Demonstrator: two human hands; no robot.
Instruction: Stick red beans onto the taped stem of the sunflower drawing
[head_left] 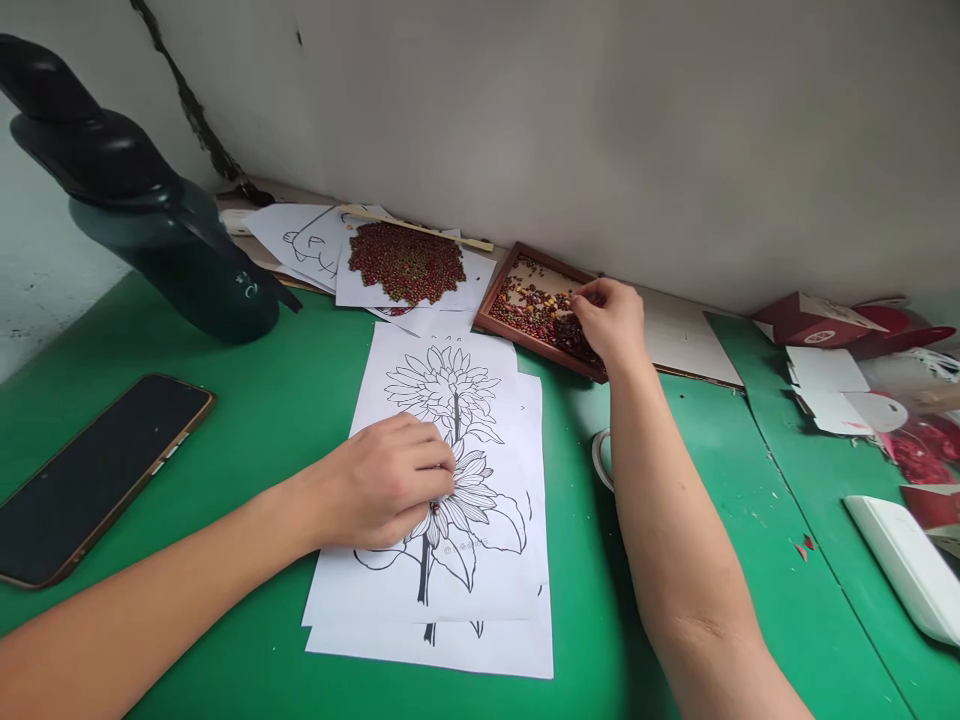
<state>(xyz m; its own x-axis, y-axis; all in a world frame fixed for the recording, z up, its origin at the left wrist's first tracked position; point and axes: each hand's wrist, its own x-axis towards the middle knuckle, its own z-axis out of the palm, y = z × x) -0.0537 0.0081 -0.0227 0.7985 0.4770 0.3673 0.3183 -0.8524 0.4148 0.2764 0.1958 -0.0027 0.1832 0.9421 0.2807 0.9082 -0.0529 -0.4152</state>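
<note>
Hands: two. Wooden tray: one. Drawn flowers: two. Bottle: one. Phone: one. Stick: one.

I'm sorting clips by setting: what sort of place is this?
Probably a small craft corner, perhaps at home or in a classroom. The green table against a wall holds a flower drawing, a wooden tray of mixed seeds, and a seed-covered sheet.
</note>
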